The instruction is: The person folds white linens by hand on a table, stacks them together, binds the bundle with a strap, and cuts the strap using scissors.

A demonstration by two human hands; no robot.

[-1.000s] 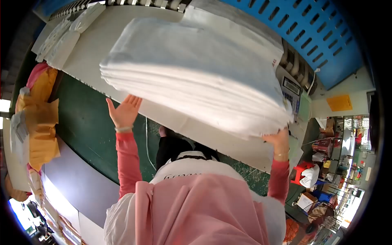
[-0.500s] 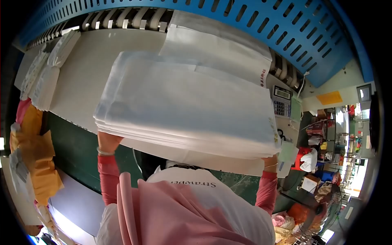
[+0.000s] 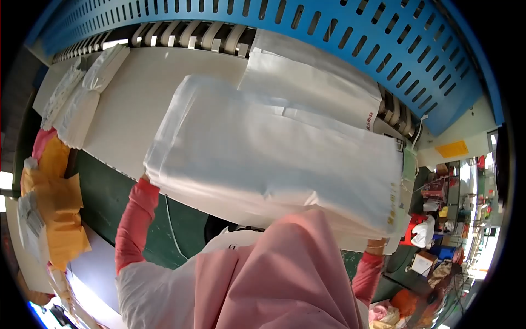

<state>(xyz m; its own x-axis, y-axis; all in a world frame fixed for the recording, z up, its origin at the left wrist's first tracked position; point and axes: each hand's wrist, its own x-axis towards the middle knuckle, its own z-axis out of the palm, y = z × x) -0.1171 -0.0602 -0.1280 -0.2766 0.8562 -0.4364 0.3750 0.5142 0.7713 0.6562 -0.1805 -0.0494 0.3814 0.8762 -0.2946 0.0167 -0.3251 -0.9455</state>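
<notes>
A thick stack of white sheets (image 3: 274, 148), cloth-like or plastic, lies tilted across my front, its near edge bulging against the pink cloth over my chest. Small yellow-green print shows at its right end. My left hand (image 3: 146, 177) grips the left near corner, mostly hidden beneath it. Under the right near corner, my right hand (image 3: 376, 243) holds the other end, fingers out of sight. Behind the stack, another white sheet (image 3: 312, 82) with red print lies flat, its far edge under the blue slotted guard.
The blue slotted guard (image 3: 339, 38) arches over a row of curved belts (image 3: 213, 37) at the back. White bundles (image 3: 87, 98) lie at the table's left end. A calculator (image 3: 395, 140) is partly covered at the right. Yellow wrapping (image 3: 63, 203) hangs at the left.
The stack appears lower and further right in view, its near edge now bulging against my chest. It covers most of the calculator. My left hand shows less, and the pink cloth reaches higher.
</notes>
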